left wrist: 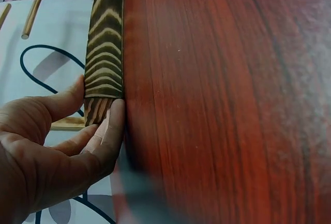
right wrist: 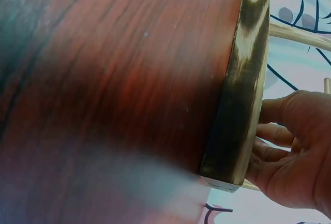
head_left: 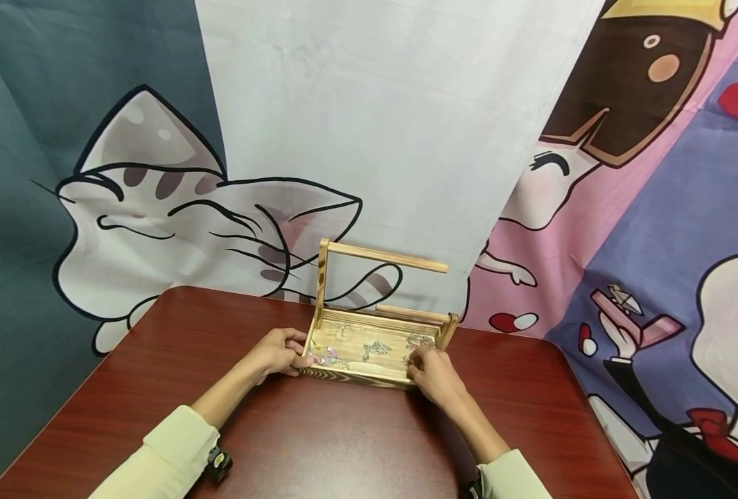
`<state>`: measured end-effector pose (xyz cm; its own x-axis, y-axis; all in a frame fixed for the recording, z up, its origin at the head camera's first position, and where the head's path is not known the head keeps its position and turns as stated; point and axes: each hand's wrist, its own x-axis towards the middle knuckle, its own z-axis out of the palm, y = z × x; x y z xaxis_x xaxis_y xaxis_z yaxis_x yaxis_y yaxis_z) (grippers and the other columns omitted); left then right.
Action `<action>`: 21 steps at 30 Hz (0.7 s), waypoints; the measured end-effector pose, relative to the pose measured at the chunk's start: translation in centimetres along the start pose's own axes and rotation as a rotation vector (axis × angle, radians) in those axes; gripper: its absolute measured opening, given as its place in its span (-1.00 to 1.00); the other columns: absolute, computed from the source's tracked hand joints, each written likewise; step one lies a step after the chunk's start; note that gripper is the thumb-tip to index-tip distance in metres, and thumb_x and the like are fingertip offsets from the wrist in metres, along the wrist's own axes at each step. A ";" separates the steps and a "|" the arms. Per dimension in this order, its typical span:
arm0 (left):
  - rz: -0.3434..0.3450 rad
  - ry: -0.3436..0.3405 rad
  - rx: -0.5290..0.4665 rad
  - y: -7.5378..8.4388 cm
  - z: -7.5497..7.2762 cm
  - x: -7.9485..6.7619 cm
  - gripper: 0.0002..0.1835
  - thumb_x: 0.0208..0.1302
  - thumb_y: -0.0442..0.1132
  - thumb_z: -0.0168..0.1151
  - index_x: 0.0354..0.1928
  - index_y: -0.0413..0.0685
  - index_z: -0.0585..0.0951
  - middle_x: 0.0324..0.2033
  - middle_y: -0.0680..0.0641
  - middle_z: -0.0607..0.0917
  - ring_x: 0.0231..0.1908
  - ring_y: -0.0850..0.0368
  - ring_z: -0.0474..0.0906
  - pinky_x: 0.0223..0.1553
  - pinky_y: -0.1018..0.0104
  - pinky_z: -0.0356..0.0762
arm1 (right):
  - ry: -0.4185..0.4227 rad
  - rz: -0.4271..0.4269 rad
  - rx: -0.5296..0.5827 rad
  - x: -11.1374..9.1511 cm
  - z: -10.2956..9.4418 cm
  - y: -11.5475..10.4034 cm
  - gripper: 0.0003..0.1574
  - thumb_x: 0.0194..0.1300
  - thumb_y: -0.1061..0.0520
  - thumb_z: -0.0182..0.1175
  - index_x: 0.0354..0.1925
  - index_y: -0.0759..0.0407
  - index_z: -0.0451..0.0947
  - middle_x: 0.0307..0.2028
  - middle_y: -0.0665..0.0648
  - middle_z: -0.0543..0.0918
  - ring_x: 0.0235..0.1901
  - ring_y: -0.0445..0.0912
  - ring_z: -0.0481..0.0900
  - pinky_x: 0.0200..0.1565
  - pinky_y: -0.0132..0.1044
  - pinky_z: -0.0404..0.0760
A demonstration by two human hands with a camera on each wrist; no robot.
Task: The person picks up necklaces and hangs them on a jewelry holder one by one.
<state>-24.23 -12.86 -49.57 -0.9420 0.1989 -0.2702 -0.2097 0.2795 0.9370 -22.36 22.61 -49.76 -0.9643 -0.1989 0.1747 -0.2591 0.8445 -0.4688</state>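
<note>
Wooden tray (head_left: 357,378) between hands, long axis left-right. Left hand (head_left: 279,352) grips its left end — right hand (head_left: 436,374) nearest the right-end chain (head_left: 420,340), just far of its fingers — can't tell if pinching.

Location type: screened-off corner; home or office cannot be determined. Indicators: white, teal, pink and violet fabric hangings (head_left: 375,104), printed with large cartoon figures (head_left: 156,201), behind a glossy red-brown wood-grain counter (head_left: 344,430) with rounded corners.
</note>
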 end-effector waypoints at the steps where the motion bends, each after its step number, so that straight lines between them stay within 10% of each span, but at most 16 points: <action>1: -0.004 0.003 -0.001 0.1 0.0 0.0 -0.30 0.31 -0.52 0.57 0.43 -0.54 0.50 -0.06 -0.33 0.75 -0.31 0.10 0.70 -0.27 0.16 0.89 | 0.000 0.007 -0.003 0.0 0.1 0.0 -0.95 0.34 0.33 0.44 -0.27 0.22 0.76 -0.36 0.06 0.79 -0.29 -0.12 0.66 -0.16 -0.15 0.71; 15: -0.038 -0.007 -0.009 0.2 -0.1 0.1 -0.22 0.31 -0.53 0.57 0.52 -0.47 0.45 -0.09 -0.24 0.65 -0.28 0.09 0.67 -0.20 0.14 0.92 | 0.134 -0.100 -0.020 2.3 5.7 6.9 -0.73 0.44 0.03 0.51 -0.44 0.04 0.84 -0.48 0.02 0.79 -0.44 -0.10 0.66 -0.42 -0.10 0.61; 21: -0.052 -0.001 -0.002 0.3 0.0 0.2 -0.22 0.32 -0.52 0.57 0.53 -0.45 0.45 -0.07 -0.25 0.64 -0.27 0.08 0.67 -0.20 0.14 0.92 | 0.122 -0.054 0.018 1.8 4.0 4.2 -0.79 0.42 0.08 0.51 -0.41 0.05 0.88 -0.45 0.03 0.83 -0.42 -0.07 0.72 -0.35 0.02 0.70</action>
<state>-24.43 -12.75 -49.38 -0.9297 0.1852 -0.3183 -0.2583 0.2879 0.9222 -25.39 23.86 -54.90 -0.9354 -0.1813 0.3035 -0.3127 0.8247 -0.4713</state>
